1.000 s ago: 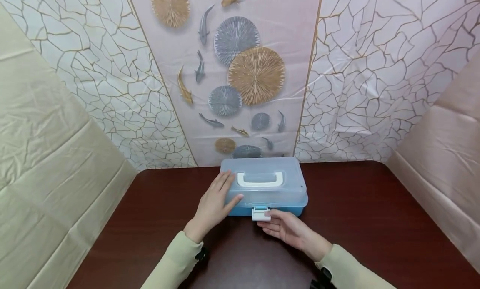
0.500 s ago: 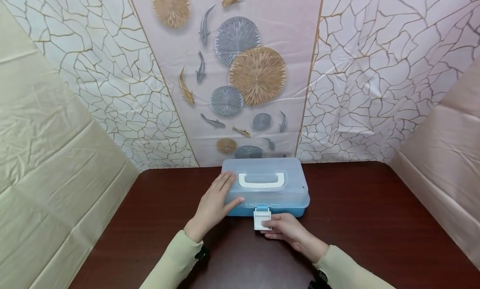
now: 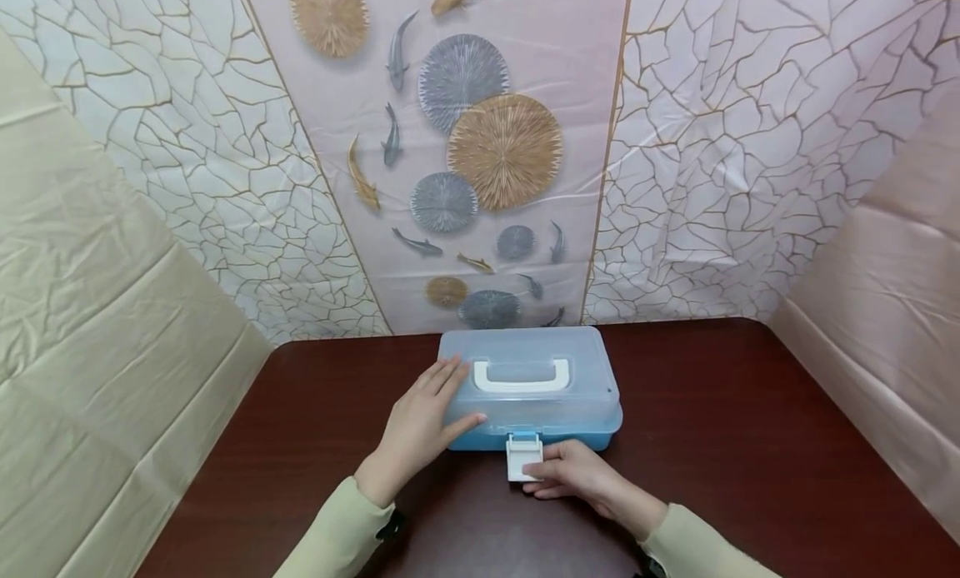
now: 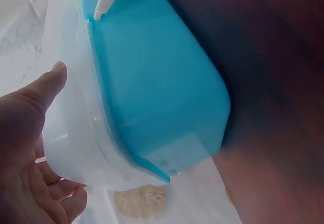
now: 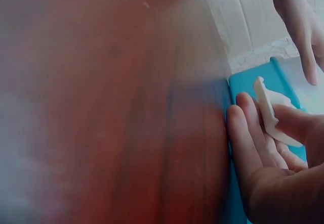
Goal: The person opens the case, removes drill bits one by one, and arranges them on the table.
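We have the blue box at the tabletop's far edge, around mid-width — clear lid on, white handle folded flat. Our left hand rests on the lid's left side, thumb spread from the other fingers. Our right hand pinches the white latch between thumb and fingers — latch hangs at the box's front, toward the tabletop's near edge.
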`<state>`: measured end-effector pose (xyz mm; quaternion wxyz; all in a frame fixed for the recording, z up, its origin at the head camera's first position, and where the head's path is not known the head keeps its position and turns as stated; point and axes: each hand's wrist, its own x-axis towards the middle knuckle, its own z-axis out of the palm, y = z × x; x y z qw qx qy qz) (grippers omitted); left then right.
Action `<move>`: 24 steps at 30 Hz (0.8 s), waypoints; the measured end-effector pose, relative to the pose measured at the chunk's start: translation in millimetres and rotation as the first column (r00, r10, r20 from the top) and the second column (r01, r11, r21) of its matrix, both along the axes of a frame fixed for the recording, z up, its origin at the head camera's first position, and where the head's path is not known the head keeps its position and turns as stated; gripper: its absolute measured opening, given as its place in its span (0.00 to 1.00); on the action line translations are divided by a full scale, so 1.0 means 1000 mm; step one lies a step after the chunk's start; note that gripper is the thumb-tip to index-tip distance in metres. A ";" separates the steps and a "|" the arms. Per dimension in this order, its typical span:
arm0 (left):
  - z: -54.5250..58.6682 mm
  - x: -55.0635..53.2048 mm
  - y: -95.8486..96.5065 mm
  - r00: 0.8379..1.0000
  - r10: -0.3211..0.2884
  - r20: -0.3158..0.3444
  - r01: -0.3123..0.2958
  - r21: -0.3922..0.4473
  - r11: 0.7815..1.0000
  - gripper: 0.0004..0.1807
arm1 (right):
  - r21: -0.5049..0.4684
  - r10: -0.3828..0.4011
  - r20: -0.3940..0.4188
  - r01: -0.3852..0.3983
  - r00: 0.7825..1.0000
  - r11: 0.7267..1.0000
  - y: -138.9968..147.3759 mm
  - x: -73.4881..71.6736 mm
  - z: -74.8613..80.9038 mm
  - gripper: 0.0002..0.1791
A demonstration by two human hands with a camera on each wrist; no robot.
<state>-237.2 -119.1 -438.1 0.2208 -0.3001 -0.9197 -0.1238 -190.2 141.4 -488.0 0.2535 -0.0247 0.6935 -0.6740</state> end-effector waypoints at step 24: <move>0.007 0.037 -0.005 0.961 -0.131 -0.245 0.121 -0.055 0.991 0.43 | 0.027 0.051 0.001 -0.051 0.999 0.998 0.007 0.043 -0.003 0.10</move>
